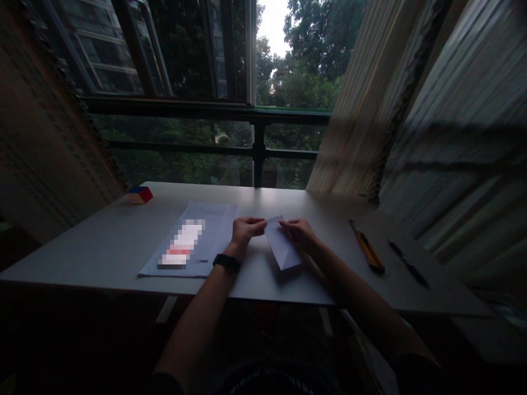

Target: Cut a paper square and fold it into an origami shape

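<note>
A folded white sheet of paper [282, 247] lies on the grey table [102, 247] in front of me, its far end lifted slightly. My left hand [246, 229], with a dark band on the wrist, pinches the paper's far left corner. My right hand [300, 233] grips the paper's far right edge with curled fingers. Both hands rest low over the tabletop, close together.
A flat white document [208, 230] lies left of my hands. A colourful cube [139, 194] sits at the far left of the table. An orange utility knife [368, 252] and a dark pen [407, 263] lie to the right. A window railing [255, 148] stands behind.
</note>
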{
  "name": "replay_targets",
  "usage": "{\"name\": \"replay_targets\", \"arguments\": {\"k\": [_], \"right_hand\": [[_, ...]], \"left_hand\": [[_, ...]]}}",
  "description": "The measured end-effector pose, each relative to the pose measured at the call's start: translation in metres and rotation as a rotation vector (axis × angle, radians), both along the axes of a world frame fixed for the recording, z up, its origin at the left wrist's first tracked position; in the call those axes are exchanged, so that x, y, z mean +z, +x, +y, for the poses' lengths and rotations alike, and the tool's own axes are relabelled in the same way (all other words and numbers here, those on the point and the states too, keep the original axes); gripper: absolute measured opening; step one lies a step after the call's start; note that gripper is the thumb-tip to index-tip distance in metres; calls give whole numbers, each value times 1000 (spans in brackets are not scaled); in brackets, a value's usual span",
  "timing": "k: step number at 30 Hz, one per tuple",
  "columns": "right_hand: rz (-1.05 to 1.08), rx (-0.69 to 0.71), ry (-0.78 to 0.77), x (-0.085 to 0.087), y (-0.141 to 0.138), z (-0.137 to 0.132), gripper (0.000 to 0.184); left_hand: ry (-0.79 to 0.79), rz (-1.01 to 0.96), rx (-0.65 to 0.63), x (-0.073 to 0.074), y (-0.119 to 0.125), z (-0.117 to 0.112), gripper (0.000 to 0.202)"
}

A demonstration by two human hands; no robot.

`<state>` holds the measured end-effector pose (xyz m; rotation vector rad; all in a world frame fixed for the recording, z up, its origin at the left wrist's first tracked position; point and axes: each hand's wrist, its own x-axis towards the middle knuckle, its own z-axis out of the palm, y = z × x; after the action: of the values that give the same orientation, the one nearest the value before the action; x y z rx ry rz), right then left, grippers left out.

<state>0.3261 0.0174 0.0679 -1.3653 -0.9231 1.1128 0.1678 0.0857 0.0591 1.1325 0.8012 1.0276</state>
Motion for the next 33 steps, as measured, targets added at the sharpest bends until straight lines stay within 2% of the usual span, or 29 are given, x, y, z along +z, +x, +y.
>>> {"name": "replay_targets", "arguments": {"k": [4,7,13,15,20,27,33], "right_hand": [[23,43,-50,1,0,-1,32],[86,41,-24,2,2,-1,32],[216,1,85,2,9,1,31],[237,14,95,1,11,1,31],[261,62,103,-1,12,1,32],[293,111,119,-2,10,1,32],[241,-17,103,-3,7,3,34]], "left_hand": [[0,-45,38,1,1,0,42],[-28,-103,17,3,2,-2,45],[-46,-10,-229,7,-1,-9,39],[-34,26,-272,7,-1,-10,40],[-32,35,-270,4,-1,-8,38],[-30,4,-364,4,-3,-7,39],[-14,34,-319,6,-1,-9,43]]}}
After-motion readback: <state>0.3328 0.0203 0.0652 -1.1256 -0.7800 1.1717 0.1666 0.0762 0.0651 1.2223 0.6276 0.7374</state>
